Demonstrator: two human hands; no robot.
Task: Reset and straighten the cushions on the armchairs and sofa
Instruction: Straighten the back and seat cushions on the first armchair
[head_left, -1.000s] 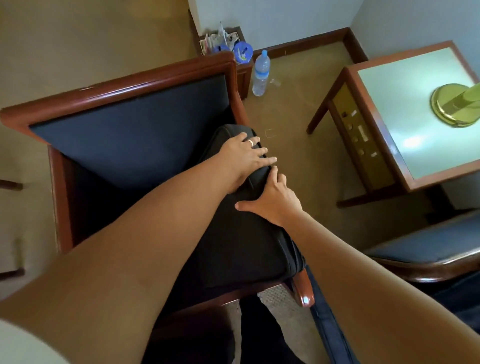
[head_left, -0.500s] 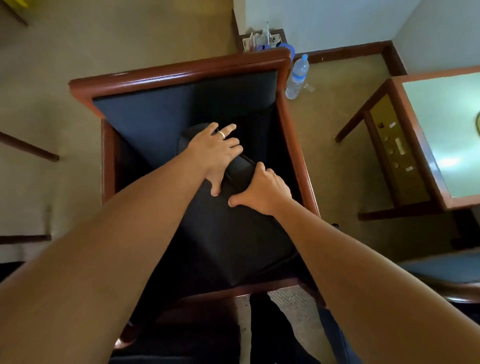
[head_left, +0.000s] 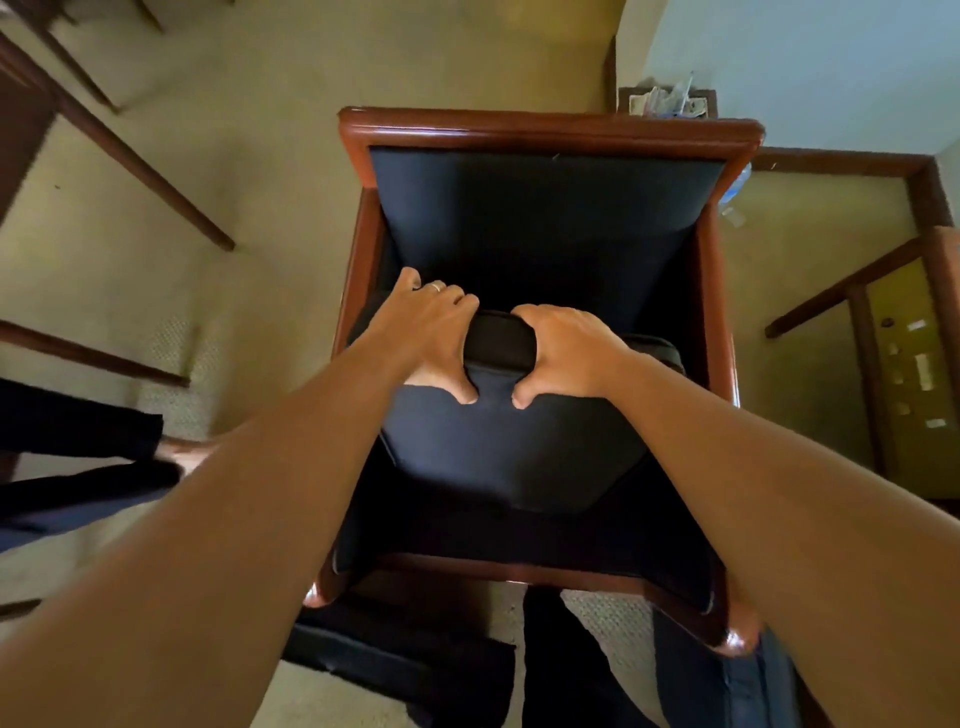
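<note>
You are looking down on a boxy armchair (head_left: 550, 130) with a glossy reddish wood frame and dark blue fabric, and its thick, soft-edged seat cushion (head_left: 509, 447) sits crooked in the seat, raised at the back. Your left hand (head_left: 431, 332) and right hand (head_left: 563, 348) lie side by side on the cushion's rear edge, each gripping it, fingers curled over, thumbs pressed into the top fabric, forearms reaching forward.
</note>
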